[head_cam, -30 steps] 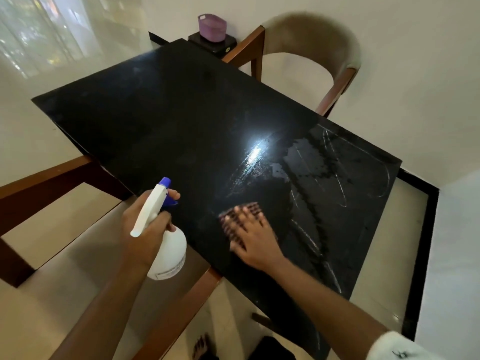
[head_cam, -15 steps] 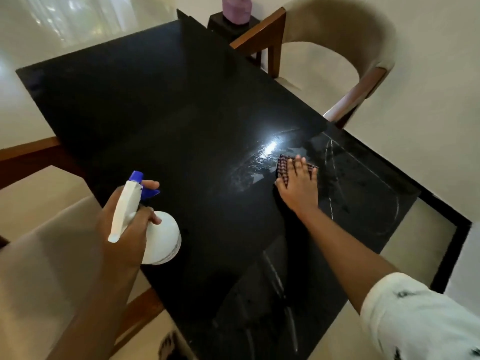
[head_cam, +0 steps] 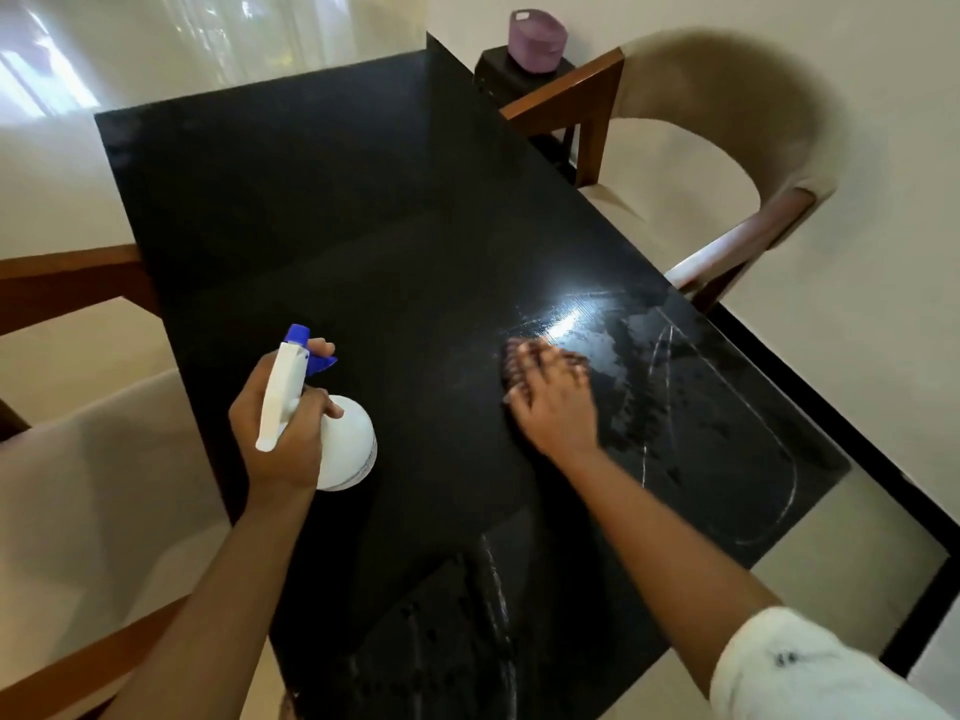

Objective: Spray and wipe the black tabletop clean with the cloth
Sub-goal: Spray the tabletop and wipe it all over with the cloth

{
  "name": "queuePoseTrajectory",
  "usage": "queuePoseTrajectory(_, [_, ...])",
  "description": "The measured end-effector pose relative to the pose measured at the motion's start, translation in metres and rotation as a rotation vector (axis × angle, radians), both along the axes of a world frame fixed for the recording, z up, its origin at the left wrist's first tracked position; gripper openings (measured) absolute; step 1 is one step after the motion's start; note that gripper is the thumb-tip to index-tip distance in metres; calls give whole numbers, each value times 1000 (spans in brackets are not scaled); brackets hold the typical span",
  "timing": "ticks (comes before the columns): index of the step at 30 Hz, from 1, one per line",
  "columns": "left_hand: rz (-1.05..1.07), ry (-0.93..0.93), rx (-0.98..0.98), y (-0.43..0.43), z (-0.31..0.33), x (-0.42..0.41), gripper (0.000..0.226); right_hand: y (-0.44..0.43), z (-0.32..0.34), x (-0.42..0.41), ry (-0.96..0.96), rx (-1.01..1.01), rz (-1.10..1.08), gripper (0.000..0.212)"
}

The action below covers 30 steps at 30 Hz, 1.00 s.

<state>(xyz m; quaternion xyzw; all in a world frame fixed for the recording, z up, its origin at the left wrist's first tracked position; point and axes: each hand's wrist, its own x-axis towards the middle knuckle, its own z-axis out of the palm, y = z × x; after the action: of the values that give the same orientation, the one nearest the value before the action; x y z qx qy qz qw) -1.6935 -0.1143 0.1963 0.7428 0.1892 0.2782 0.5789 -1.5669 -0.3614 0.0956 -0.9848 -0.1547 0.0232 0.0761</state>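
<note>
Wiping the wet end of the black table

The table [head_cam: 363, 226] runs long, away from the person; its near right end is streaked wet, its far end dry-looking. The right hand [head_cam: 553, 407] presses flat on the cloth [head_cam: 511, 356] there. The left hand [head_cam: 283, 433] grips the spray bottle [head_cam: 345, 444] by the near left edge.

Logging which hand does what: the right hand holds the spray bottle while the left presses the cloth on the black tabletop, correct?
Hands are swapped. The head view shows the left hand holding the spray bottle, the right hand pressing the cloth on the black tabletop.
</note>
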Motion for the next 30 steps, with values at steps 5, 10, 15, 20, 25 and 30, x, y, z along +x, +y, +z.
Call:
queuePoseTrajectory(5, [13, -46, 10, -7, -7, 5, 39, -30, 8, 49, 52, -61, -300, 64])
queuePoseTrajectory(10, [48, -23, 32, -6, -19, 5, 39, 23, 1, -27, -32, 33, 69, 63])
queuePoseTrajectory(15, [69, -19, 64, -11, -26, 8, 49, 4, -2, -51, 23, 33, 307, 63])
queuePoseTrajectory(20, [46, -37, 73, -32, -19, 17, 41, -75, 3, 42, 26, -34, -68, 68])
queuePoseTrajectory(25, [-15, -63, 79, -49, -14, 20, 43, -90, 9, 50, 34, -82, -85, 66])
queuePoseTrajectory(30, [-26, -31, 102, -69, -19, 25, 41, -64, -3, -17, -11, -27, 269, 63])
